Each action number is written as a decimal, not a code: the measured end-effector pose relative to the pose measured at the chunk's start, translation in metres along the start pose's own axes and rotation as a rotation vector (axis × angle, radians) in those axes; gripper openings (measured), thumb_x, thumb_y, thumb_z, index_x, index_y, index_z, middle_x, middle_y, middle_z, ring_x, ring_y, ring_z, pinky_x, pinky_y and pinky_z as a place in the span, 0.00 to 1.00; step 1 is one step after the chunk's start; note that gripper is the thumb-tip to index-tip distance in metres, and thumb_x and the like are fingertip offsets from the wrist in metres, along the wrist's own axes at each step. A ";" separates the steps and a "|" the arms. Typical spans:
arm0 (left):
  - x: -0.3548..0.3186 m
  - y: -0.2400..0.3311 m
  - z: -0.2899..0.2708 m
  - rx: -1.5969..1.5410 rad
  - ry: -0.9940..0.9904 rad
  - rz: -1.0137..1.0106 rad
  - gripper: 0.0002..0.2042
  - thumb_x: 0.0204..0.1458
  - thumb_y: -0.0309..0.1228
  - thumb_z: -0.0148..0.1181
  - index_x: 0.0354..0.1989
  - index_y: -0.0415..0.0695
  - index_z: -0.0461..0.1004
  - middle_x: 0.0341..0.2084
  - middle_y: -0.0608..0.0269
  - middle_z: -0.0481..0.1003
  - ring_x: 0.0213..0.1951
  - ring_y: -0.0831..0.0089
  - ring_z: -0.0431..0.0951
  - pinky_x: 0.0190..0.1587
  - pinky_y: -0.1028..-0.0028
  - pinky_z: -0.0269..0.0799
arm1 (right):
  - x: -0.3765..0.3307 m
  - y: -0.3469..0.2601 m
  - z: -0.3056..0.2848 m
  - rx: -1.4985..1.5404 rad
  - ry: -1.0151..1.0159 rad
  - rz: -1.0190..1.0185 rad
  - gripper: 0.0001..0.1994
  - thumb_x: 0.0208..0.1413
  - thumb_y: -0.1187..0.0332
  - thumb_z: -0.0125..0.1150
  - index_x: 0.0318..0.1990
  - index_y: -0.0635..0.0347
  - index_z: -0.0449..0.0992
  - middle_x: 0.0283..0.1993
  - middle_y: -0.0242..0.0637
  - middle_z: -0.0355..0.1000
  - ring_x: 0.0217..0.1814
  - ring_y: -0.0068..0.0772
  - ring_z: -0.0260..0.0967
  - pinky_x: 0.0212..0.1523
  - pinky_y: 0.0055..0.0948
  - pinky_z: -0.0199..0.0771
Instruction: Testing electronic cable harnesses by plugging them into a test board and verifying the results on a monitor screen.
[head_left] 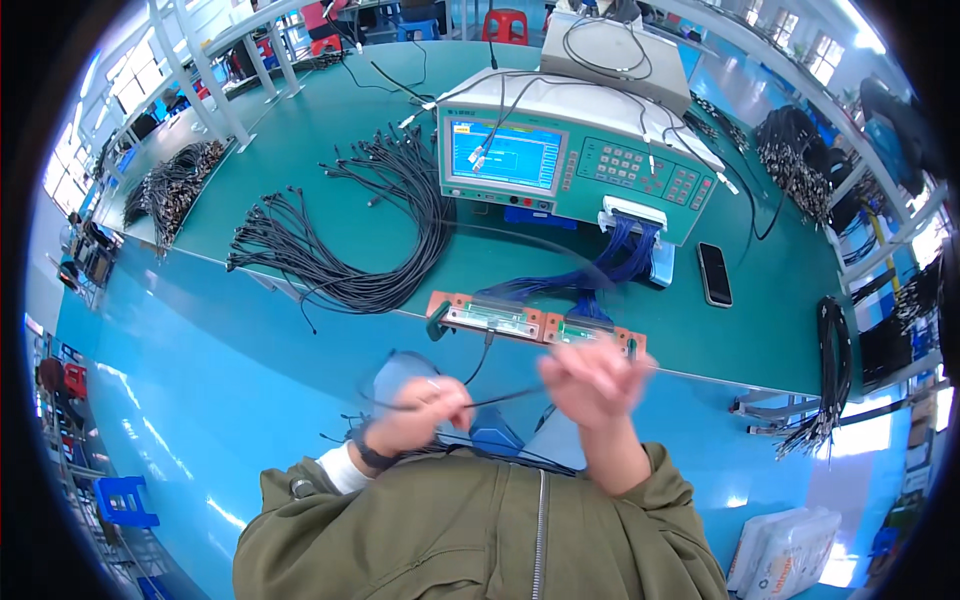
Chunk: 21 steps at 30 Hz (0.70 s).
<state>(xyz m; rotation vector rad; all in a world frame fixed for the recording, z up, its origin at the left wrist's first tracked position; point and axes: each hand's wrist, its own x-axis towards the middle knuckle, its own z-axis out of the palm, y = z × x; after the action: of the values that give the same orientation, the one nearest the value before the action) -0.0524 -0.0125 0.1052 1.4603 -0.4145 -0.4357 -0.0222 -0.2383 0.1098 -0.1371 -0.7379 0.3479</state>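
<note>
My left hand [418, 415] is closed round a black cable [505, 397] in front of my lap. The cable stretches across to my right hand [598, 382], whose curled fingers are blurred and appear to pinch its other part. That right hand is just in front of an orange-based test fixture [538, 325] at the table's front edge. A second cable [480, 362] is plugged into the fixture's left half and hangs down. More black cables [500, 455] lie across my lap.
A tester [575, 150] with a lit screen joins the fixture through blue wires [565, 283]. Left of it lies a big bundle of black cables [395, 275]. A phone [714, 274] rests on the green table [680, 325]. Another cable bundle [832, 360] hangs over the right edge.
</note>
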 end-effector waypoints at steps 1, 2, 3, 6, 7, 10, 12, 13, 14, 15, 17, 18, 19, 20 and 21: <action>-0.002 -0.001 -0.010 -0.066 0.198 0.117 0.12 0.51 0.25 0.41 0.20 0.38 0.70 0.20 0.57 0.72 0.22 0.71 0.69 0.29 0.78 0.65 | 0.001 -0.014 0.009 0.019 -0.244 -0.071 0.14 0.53 0.54 0.51 0.39 0.51 0.74 0.36 0.31 0.72 0.44 0.28 0.64 0.53 0.34 0.55; -0.001 0.000 -0.022 -0.135 0.383 0.238 0.12 0.49 0.24 0.41 0.18 0.37 0.70 0.19 0.55 0.72 0.21 0.69 0.69 0.27 0.77 0.65 | -0.001 -0.034 0.030 0.021 -0.315 -0.094 0.09 0.52 0.58 0.52 0.30 0.50 0.75 0.29 0.27 0.73 0.38 0.27 0.66 0.45 0.32 0.60; -0.002 0.004 -0.042 -0.343 0.401 0.402 0.07 0.48 0.20 0.42 0.25 0.37 0.69 0.21 0.54 0.73 0.23 0.69 0.71 0.30 0.76 0.67 | -0.014 -0.050 0.046 0.035 -0.306 -0.258 0.09 0.51 0.59 0.51 0.31 0.50 0.75 0.24 0.29 0.72 0.27 0.25 0.66 0.39 0.33 0.64; -0.023 0.020 -0.111 -1.048 0.963 0.265 0.07 0.53 0.24 0.41 0.26 0.41 0.66 0.15 0.65 0.67 0.18 0.77 0.67 0.22 0.83 0.62 | -0.070 -0.119 0.063 -0.275 -0.083 -0.371 0.15 0.60 0.58 0.42 0.30 0.55 0.71 0.17 0.32 0.65 0.17 0.23 0.57 0.23 0.25 0.60; -0.042 0.009 -0.146 -1.492 0.965 0.179 0.09 0.55 0.26 0.39 0.23 0.44 0.62 0.14 0.71 0.63 0.15 0.81 0.61 0.17 0.86 0.55 | -0.091 -0.133 0.069 -0.319 0.182 -0.485 0.16 0.63 0.59 0.38 0.30 0.58 0.68 0.14 0.29 0.58 0.14 0.20 0.48 0.19 0.20 0.54; -0.092 -0.068 -0.226 -1.401 0.824 0.353 0.09 0.54 0.26 0.38 0.22 0.46 0.58 0.14 0.73 0.61 0.14 0.81 0.54 0.16 0.83 0.50 | -0.163 -0.179 0.067 -0.362 0.745 -0.622 0.15 0.63 0.60 0.38 0.30 0.57 0.67 0.13 0.25 0.51 0.12 0.17 0.40 0.14 0.18 0.46; -0.106 -0.086 -0.236 -1.309 0.975 0.309 0.07 0.54 0.28 0.40 0.23 0.46 0.59 0.14 0.73 0.60 0.14 0.81 0.54 0.15 0.83 0.50 | -0.225 -0.196 0.056 -0.330 0.989 -0.570 0.13 0.63 0.61 0.39 0.32 0.57 0.67 0.14 0.23 0.46 0.12 0.16 0.37 0.12 0.18 0.41; -0.109 -0.093 -0.236 -1.259 1.045 0.285 0.07 0.54 0.29 0.40 0.24 0.46 0.60 0.14 0.73 0.59 0.14 0.81 0.53 0.15 0.82 0.49 | -0.260 -0.201 0.051 -0.331 1.089 -0.631 0.12 0.63 0.62 0.39 0.32 0.57 0.67 0.14 0.23 0.47 0.12 0.16 0.37 0.11 0.18 0.40; -0.115 -0.101 -0.240 -1.204 1.105 0.259 0.07 0.54 0.30 0.41 0.25 0.47 0.60 0.14 0.73 0.59 0.14 0.81 0.53 0.15 0.82 0.49 | -0.293 -0.199 0.049 -0.330 1.189 -0.700 0.12 0.62 0.62 0.39 0.33 0.57 0.67 0.14 0.23 0.48 0.12 0.15 0.37 0.10 0.18 0.39; -0.122 -0.108 -0.241 -1.148 1.171 0.235 0.06 0.54 0.31 0.41 0.25 0.47 0.61 0.14 0.72 0.58 0.14 0.81 0.53 0.15 0.82 0.48 | -0.313 -0.192 0.049 -0.331 1.192 -0.705 0.12 0.62 0.62 0.39 0.33 0.57 0.67 0.14 0.23 0.48 0.12 0.15 0.37 0.10 0.18 0.39; -0.130 -0.120 -0.247 -1.029 1.296 0.189 0.06 0.54 0.33 0.42 0.27 0.47 0.62 0.14 0.72 0.57 0.14 0.81 0.52 0.15 0.81 0.47 | -0.343 -0.182 0.048 -0.200 1.514 -1.002 0.11 0.62 0.63 0.39 0.34 0.57 0.66 0.14 0.22 0.49 0.11 0.15 0.37 0.09 0.19 0.39; -0.136 -0.125 -0.246 -0.966 1.361 0.166 0.06 0.54 0.34 0.43 0.28 0.47 0.62 0.14 0.72 0.57 0.14 0.81 0.52 0.15 0.81 0.47 | -0.341 -0.181 0.048 -0.198 1.517 -1.005 0.11 0.62 0.63 0.39 0.34 0.57 0.66 0.14 0.22 0.49 0.11 0.15 0.37 0.09 0.19 0.39; -0.137 -0.130 -0.246 -0.901 1.424 0.144 0.07 0.54 0.35 0.44 0.28 0.47 0.63 0.14 0.72 0.57 0.14 0.81 0.52 0.14 0.81 0.47 | -0.338 -0.181 0.049 -0.258 1.512 -0.977 0.10 0.62 0.64 0.40 0.35 0.59 0.66 0.15 0.23 0.50 0.12 0.15 0.39 0.11 0.18 0.41; -0.145 -0.133 -0.249 -0.834 1.488 0.122 0.07 0.54 0.36 0.44 0.29 0.48 0.63 0.14 0.72 0.56 0.14 0.81 0.52 0.14 0.80 0.46 | -0.331 -0.181 0.049 -0.316 1.507 -0.946 0.10 0.62 0.65 0.40 0.37 0.60 0.66 0.16 0.24 0.51 0.13 0.16 0.40 0.12 0.17 0.43; -0.149 -0.136 -0.251 -0.765 1.551 0.100 0.07 0.54 0.37 0.45 0.30 0.48 0.64 0.14 0.72 0.56 0.14 0.81 0.51 0.14 0.80 0.46 | -0.324 -0.180 0.049 -0.375 1.501 -0.914 0.10 0.62 0.65 0.40 0.39 0.61 0.66 0.17 0.24 0.52 0.14 0.16 0.42 0.14 0.16 0.45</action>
<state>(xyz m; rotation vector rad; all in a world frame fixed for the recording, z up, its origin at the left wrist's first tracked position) -0.0534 0.2707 -0.0489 0.6703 0.8468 0.6178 -0.2303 -0.5223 -0.0158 -0.3329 0.6735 -0.7576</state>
